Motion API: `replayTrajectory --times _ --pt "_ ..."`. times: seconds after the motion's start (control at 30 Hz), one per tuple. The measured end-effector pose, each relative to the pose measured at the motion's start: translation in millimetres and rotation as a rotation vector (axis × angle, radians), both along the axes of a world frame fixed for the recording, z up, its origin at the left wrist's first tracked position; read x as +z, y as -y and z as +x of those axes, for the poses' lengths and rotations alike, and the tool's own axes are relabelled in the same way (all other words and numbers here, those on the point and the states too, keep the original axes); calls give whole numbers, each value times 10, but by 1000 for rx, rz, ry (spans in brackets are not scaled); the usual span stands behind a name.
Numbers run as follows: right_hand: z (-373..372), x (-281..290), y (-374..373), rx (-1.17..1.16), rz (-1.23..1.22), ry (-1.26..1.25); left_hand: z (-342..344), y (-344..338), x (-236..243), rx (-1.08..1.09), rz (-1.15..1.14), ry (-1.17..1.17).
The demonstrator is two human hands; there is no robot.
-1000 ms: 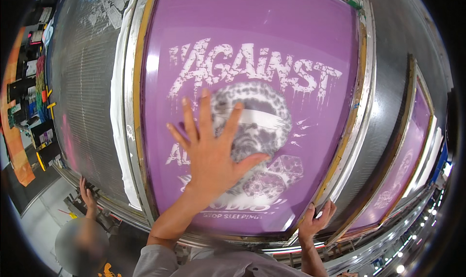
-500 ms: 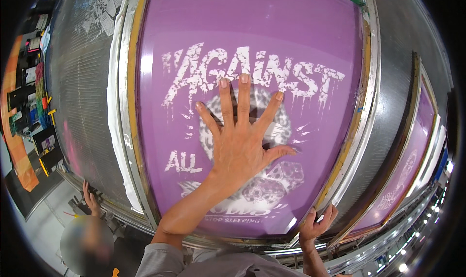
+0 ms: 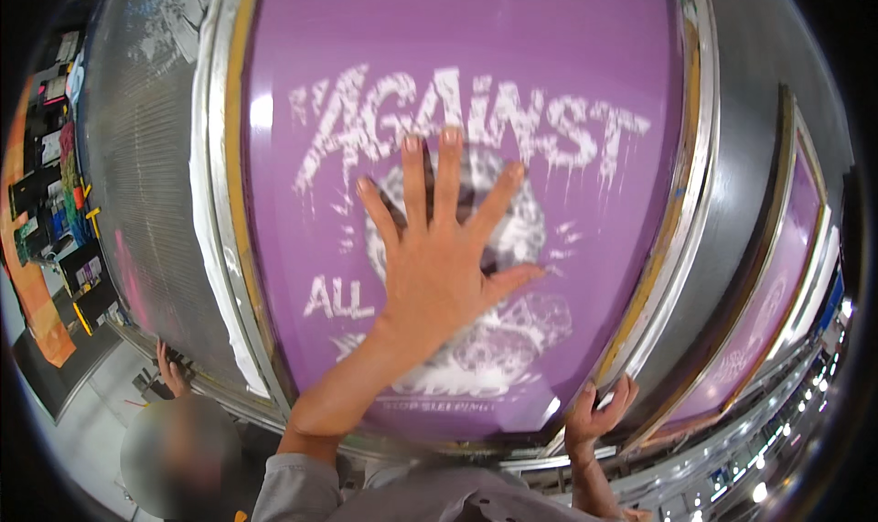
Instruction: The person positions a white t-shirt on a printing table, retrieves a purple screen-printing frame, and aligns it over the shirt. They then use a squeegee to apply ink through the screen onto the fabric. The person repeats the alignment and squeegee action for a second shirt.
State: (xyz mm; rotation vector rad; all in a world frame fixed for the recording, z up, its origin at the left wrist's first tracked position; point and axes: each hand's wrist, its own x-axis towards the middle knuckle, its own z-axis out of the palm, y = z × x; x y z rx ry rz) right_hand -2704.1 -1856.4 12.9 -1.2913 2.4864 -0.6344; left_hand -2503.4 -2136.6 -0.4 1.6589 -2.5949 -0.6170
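Observation:
My left hand lies flat with fingers spread on the purple mesh of a screen-printing screen. Beneath the fingers is a pale round image in the stencil, partly hidden by the hand. White dripping lettering runs across above the fingertips, and a pair of dice shows below the thumb. At the near right corner, my right hand curls its fingers around the screen's metal frame. The undersides of its fingers are hidden.
A second purple screen stands to the right beyond a dark grey surface. Left of my screen is a ribbed grey panel. A co-worker's hand rests at its near edge. Dark containers and an orange strip lie far left.
The view has shifted slightly, so the screen sits a little further left and higher in the picture. Both my hands keep about the same places on it.

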Motion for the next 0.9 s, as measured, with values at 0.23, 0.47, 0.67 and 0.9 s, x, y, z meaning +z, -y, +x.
replayTrajectory --times 0.23,0.47,0.67,0.9 --pt "30 9 -42 -40 116 -2 43 -29 -90 -37 -170 9" --pt "24 -3 -51 -13 64 44 327 -122 -105 -29 -206 -34" --pt "49 -4 -32 -7 44 16 846 -573 19 111 -207 114" --pt "125 103 83 355 21 -293 965 -752 -71 95 -261 162"
